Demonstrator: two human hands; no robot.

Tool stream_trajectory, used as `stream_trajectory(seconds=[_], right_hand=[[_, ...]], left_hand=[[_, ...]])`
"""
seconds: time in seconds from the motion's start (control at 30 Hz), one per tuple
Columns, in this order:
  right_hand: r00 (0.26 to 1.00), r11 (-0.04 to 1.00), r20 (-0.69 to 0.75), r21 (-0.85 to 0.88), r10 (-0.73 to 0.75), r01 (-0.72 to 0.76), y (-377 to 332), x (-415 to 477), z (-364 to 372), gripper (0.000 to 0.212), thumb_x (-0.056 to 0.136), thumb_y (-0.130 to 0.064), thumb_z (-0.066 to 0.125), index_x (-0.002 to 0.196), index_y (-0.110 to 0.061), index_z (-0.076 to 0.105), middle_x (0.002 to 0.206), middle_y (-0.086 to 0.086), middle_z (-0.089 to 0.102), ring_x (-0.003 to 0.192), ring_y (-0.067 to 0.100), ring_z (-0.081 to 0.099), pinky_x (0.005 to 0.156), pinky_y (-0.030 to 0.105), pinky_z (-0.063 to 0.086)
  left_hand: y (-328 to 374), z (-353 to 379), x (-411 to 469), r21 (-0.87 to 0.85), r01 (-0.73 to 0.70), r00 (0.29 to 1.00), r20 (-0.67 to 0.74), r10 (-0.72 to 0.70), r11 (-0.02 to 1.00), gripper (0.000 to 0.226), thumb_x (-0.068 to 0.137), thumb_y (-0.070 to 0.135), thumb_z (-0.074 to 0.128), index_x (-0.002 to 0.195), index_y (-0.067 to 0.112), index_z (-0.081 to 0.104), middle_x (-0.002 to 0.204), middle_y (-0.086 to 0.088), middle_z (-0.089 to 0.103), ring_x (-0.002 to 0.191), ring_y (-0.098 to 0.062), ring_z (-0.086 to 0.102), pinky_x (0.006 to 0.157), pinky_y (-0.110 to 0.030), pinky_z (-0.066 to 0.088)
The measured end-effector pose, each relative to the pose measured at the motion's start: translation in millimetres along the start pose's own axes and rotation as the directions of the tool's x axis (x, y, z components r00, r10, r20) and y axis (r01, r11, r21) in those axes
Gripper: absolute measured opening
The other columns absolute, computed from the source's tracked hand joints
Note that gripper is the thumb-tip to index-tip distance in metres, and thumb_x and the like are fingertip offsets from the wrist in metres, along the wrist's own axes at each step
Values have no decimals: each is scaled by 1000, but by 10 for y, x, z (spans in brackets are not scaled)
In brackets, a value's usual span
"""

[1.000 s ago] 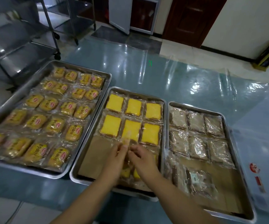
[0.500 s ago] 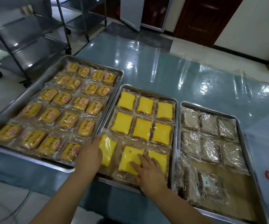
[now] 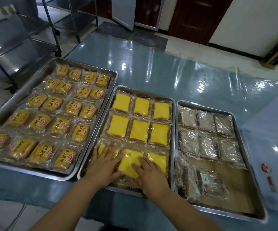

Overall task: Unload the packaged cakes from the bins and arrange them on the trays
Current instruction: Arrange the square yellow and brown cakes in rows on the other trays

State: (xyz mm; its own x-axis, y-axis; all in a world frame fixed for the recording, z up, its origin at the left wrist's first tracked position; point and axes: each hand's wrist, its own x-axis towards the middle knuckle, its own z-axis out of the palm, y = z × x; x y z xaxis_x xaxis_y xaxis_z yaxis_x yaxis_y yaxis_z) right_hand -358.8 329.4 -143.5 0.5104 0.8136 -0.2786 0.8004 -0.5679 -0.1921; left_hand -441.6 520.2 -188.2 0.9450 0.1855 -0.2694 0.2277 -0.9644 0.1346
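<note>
Three steel trays lie side by side on the table. The middle tray [image 3: 173, 130] holds yellow square cakes in clear wrappers, two full rows and a near row. My left hand [image 3: 104, 164] lies flat, fingers spread, on the near-left yellow cake [image 3: 101, 148]. My right hand [image 3: 149, 173] rests flat on the lower right of the near-middle yellow cake [image 3: 130, 161], beside the near-right cake [image 3: 158, 160]. Neither hand grips anything. The left tray [image 3: 25, 87] is filled with labelled golden buns. The right tray [image 3: 238, 130] holds brown wrapped cakes.
A clear plastic sheet covers the blue-green table [image 3: 151, 72]. A translucent bin [image 3: 271, 140] with a red label sits at the far right. Steel rack trolleys [image 3: 18, 39] stand to the left. Brown paper lines the near part of the right tray [image 3: 226, 199].
The two hands, first together over the tray's near end, spread three yellow cakes into a near row. Now both lie flat on the cakes, the left hand having moved inward onto the near-left cake.
</note>
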Motion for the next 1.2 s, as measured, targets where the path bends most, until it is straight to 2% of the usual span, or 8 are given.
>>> stream_trajectory(seconds=[0.13,0.3,0.5,0.63,0.73,0.83,0.97,1.2], right_hand=[[960,999,-278,30,-21,31,71,-177,-204,47,58,-21,83,104,-21,71,112,5,67,101,23,65,85,31,52],[865,988,-489,148,110,-42,488,-519,-312,38,60,-1,79,94,-17,73,97,2,70,83,24,65,71,30,54],[803,914,-453,306,387,-268,1339,-1108,-235,38,71,3,67,107,-10,67,101,6,66,91,29,60,79,35,48],[837,858,-279,367,470,-360,1856,-1433,-26,60,68,-6,64,125,-18,54,124,2,56,114,25,51,87,30,44],[925,861,-44,384,377,-333,2172,-1540,146,83,77,-24,65,148,-21,21,154,-1,21,143,19,13,114,30,20],[949,932,34,177,314,-315,2391,-1546,266,96,79,-39,66,150,-23,4,158,-3,3,145,20,-1,117,35,8],[941,953,-149,65,302,-296,2574,-1543,216,77,76,-44,68,141,-29,31,143,-6,38,129,17,35,108,36,32],[850,920,-389,308,354,-243,2626,-1696,-8,18,81,-24,68,88,-35,55,77,-14,61,66,1,55,61,16,41]], left_hand=[[236,-208,65,-161,28,997,-67,-39,987,76,81,65,48,146,40,17,158,2,3,144,-20,-10,111,-51,-9],[961,-469,231,-260,-111,960,-278,36,959,59,81,57,56,136,39,42,145,11,39,139,-16,17,108,-38,11],[1910,-438,336,-254,-227,947,-283,152,940,51,80,62,49,123,35,54,122,9,56,122,-18,35,95,-34,25],[2387,-319,388,-163,-195,969,-182,164,967,62,80,65,43,132,31,40,129,7,52,121,-18,35,97,-33,23],[2617,-249,405,-206,-130,987,-115,108,970,86,78,69,43,147,31,11,143,4,41,132,-19,28,107,-35,19],[2833,-228,400,-358,-40,997,-80,12,933,101,72,67,53,147,35,-8,146,-1,36,130,-23,37,106,-37,30],[3039,-184,393,-480,-71,994,-106,22,875,101,83,35,62,141,44,-20,151,5,19,122,-17,46,92,-26,41],[3218,-233,433,-582,-106,928,-350,-130,806,72,81,7,64,142,30,34,135,4,42,113,-9,46,89,-21,38]])
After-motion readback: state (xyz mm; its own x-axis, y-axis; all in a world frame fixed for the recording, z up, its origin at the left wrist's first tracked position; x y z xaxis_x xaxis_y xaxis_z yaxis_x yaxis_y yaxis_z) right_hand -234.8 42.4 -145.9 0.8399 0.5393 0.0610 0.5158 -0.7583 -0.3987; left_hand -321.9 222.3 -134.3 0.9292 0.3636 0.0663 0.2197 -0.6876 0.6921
